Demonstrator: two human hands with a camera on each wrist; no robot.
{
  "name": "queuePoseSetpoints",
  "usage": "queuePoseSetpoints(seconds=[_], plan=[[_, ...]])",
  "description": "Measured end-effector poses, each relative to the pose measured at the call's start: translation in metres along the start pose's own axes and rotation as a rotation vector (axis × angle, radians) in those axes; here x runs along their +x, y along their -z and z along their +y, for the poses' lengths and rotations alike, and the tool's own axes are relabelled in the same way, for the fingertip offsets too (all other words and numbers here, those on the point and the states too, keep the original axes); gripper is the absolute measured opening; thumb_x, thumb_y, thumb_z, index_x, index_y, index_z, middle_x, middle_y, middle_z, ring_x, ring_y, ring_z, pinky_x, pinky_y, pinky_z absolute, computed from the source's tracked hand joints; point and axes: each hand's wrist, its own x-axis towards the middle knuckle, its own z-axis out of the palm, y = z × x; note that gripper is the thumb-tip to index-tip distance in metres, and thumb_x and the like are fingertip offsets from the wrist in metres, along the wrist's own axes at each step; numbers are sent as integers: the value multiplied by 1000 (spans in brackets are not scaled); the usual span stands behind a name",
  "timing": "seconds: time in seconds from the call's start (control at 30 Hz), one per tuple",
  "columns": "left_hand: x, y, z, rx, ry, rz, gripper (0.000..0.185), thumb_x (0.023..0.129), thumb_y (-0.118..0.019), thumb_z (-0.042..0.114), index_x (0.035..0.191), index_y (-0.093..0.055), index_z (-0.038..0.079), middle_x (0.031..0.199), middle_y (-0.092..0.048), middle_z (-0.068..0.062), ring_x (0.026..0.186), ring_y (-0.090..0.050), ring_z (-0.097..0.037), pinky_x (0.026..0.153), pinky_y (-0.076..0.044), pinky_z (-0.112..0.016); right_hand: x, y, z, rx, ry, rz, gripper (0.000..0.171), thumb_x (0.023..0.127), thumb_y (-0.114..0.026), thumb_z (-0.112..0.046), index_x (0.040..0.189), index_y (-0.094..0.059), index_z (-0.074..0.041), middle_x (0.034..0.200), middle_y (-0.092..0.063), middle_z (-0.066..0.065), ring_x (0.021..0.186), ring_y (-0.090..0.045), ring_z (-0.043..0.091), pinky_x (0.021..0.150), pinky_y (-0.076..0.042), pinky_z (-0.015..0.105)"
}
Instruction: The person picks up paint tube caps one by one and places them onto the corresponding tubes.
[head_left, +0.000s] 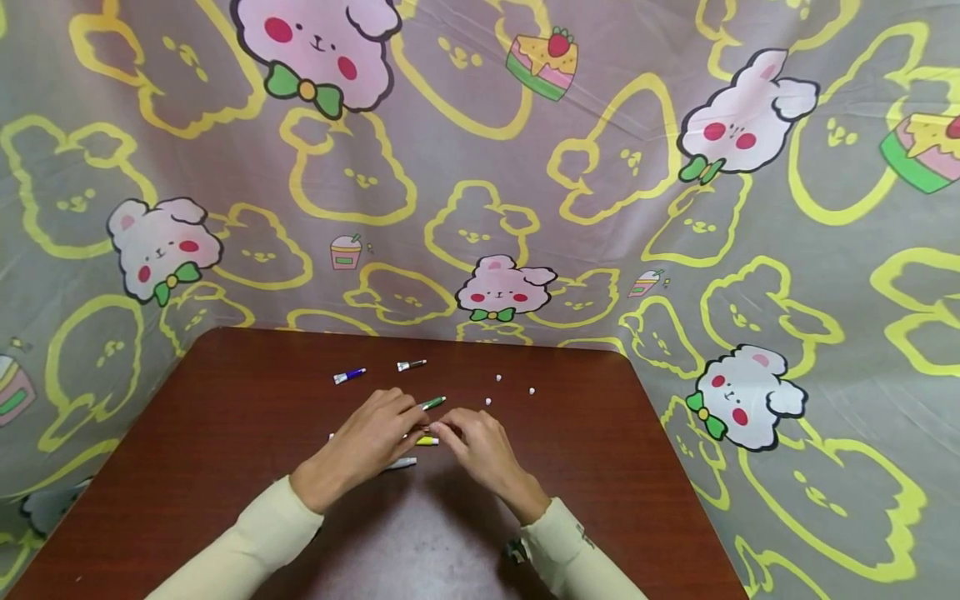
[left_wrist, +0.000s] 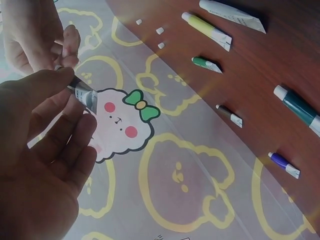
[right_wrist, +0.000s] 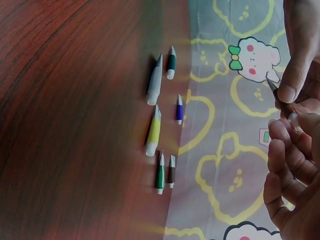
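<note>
Over the middle of the brown table (head_left: 225,433), both hands meet on one small silver paint tube (left_wrist: 83,93). My left hand (head_left: 415,419) pinches its body between thumb and fingers. The fingertips of my right hand (head_left: 444,430) pinch its far end. In the right wrist view the tube's tip (right_wrist: 273,86) shows between the left thumb and the curled right fingers (right_wrist: 280,145). On the table just past the hands lie a green tube (head_left: 432,403), a yellow tube (head_left: 426,441) and a white tube (head_left: 401,462).
A purple tube (head_left: 349,376) and a brown tube (head_left: 411,365) lie further back. A dark green tube (left_wrist: 300,107) lies near them. Three small white caps (head_left: 498,378) sit to the right. A cartoon-print cloth (head_left: 480,167) hangs round the table's far edges.
</note>
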Motion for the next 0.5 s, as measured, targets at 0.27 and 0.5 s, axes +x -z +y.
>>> queuePoseSetpoints(seconds=[0.27,0.5], plan=[[1,-1,1,-37,-10,28,23,85,-95,22,95,-75,16,90,-67,5,86,-60,-16,77,-50,-36,0,-1,-1,36,-27,27,25,108,-69,-24,84,-70,-16,76,-62,-8,68,-50,1,66,-45,22],[-1,-3,0,-42,-2,22,21,87,-94,21,95,-75,17,91,-67,5,87,-61,-16,79,-51,-36,3,-2,-2,235,-80,23,8,102,-76,-18,98,-73,-13,90,-76,-2,79,-68,4,71,-60,26]])
